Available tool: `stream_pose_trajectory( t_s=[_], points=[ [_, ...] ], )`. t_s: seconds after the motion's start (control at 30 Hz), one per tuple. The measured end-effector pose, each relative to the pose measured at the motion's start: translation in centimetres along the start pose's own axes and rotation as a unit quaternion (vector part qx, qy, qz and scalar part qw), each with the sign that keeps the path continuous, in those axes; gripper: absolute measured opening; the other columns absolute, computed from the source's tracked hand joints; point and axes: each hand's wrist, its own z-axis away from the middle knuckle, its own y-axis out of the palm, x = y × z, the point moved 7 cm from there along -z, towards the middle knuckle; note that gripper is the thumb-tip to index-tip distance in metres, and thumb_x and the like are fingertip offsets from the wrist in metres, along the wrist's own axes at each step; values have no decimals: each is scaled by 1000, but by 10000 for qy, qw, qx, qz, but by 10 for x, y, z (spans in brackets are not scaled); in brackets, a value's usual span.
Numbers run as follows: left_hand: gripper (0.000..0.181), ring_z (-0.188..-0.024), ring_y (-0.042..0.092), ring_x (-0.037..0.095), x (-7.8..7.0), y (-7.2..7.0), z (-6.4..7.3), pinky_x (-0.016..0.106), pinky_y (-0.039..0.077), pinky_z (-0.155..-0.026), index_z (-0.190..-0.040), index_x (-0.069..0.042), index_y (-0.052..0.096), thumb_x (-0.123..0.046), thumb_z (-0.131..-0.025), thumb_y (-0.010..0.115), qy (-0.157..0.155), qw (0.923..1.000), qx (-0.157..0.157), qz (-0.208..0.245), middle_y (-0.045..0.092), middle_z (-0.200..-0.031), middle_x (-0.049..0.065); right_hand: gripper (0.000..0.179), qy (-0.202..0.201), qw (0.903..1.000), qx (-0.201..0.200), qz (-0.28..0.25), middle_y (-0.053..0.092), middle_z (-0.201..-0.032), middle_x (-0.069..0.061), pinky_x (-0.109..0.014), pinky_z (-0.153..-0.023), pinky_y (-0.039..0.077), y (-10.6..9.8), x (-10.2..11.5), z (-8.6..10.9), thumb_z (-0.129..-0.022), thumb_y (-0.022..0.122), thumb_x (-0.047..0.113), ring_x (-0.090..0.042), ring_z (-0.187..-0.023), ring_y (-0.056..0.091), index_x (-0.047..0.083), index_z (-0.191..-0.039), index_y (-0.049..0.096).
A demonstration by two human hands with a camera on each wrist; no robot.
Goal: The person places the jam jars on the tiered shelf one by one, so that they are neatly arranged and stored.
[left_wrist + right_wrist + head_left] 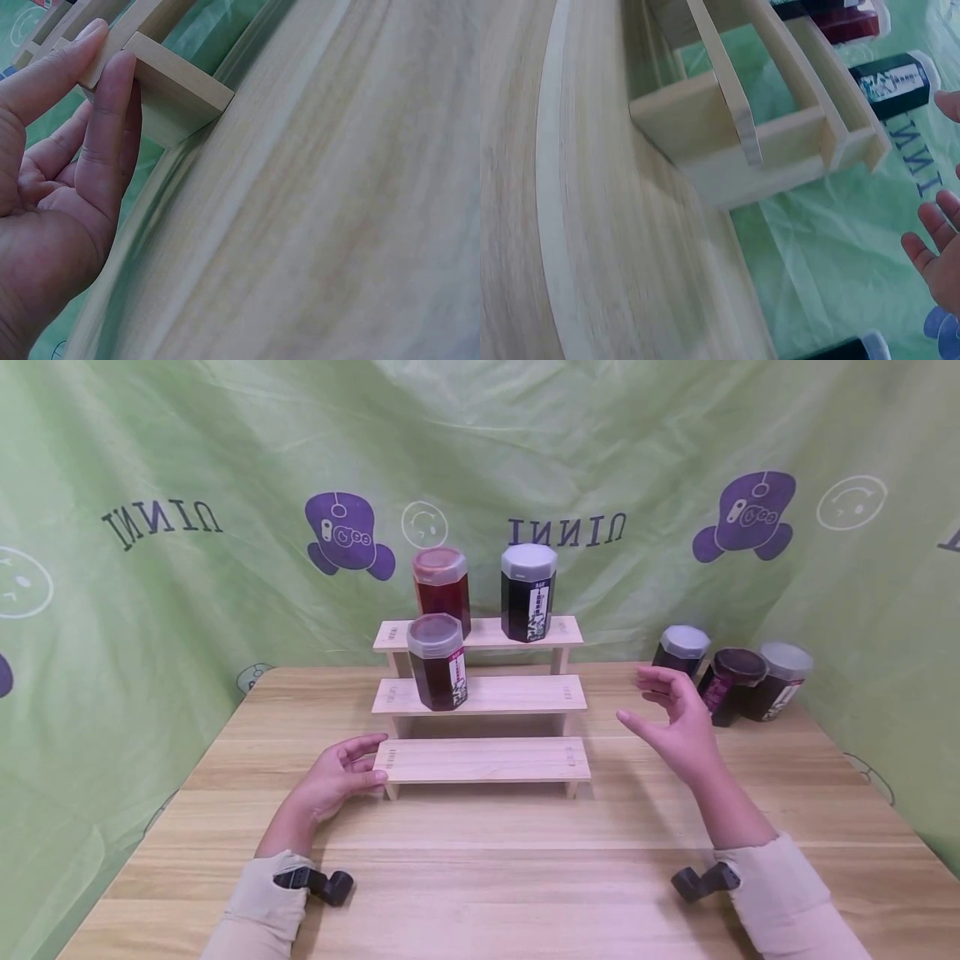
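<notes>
A three-step wooden display stand stands on the table. My left hand pinches the left end of its lowest step; in the left wrist view the thumb and a finger meet the corner of the board. The right hand hovers right of the stand, thumb and fingers spread apart, holding nothing. It is nearest a dark jar with a pale lid, which it partly covers in the head view. On the stand are a red jar and a dark jar up top, and another dark jar on the middle step.
Beside the pale-lidded jar at the back right, a dark-lidded jar and another grey-lidded jar stand close together. Green printed cloth hangs behind the wooden table and along its sides.
</notes>
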Motion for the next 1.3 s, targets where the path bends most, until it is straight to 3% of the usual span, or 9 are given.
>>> stream_pose_trajectory(
  t_s=[0.3, 0.47, 0.6, 1.03, 1.3],
  points=[
    [78, -101, 66, 20, 0, 0, 0, 37, 61, -78, -146, 10, 30, 12, -79, 71, 1, 10000, -24, 6, 52, -130, 13, 62, 343, 9977, -431, 394, 53, -114, 8, -15, -94, 46, -25, -16, 0, -75, 77, -9, -4, -104, 54, -9, -128, 46],
    [78, -101, 66, 20, -1, 0, 1, 37, 61, -78, -146, 10, 30, 12, -79, 71, -18, 10000, -35, 21, 52, -130, 14, 62, 752, 9918, -763, 702, 52, -114, 10, -14, -87, 46, -44, -30, 1, -77, 79, -1, -3, -104, 53, -2, -130, 47],
    [78, -101, 66, 20, -1, 1, 1, 37, 61, -78, -146, 10, 29, 12, -80, 70, -26, 10000, -39, 12, 49, -133, 17, 62, 1050, 9865, -968, 805, 50, -115, 7, -14, -90, 47, -56, -38, 1, -77, 81, 2, -4, -104, 52, 1, -130, 47],
    [78, -101, 66, 19, -1, 0, 1, 36, 61, -76, -146, 11, 29, 12, -80, 70, 9, 10000, 1, 12, 51, -130, 13, 61, 1450, 9772, -1447, 556, 49, -115, 2, -12, -87, 49, -79, -63, 3, -77, 81, 1, -10, -100, 53, 11, -127, 47],
    [76, -99, 66, 19, -1, 0, 0, 35, 62, -76, -145, 12, 28, 12, -81, 69, 24, 10000, 51, 51, 48, -132, 19, 61, 1922, 9578, -2067, 539, 47, -117, 5, -20, -97, 46, -94, -79, 11, -79, 81, 10, -10, -106, 49, 13, -129, 46]
  ],
)
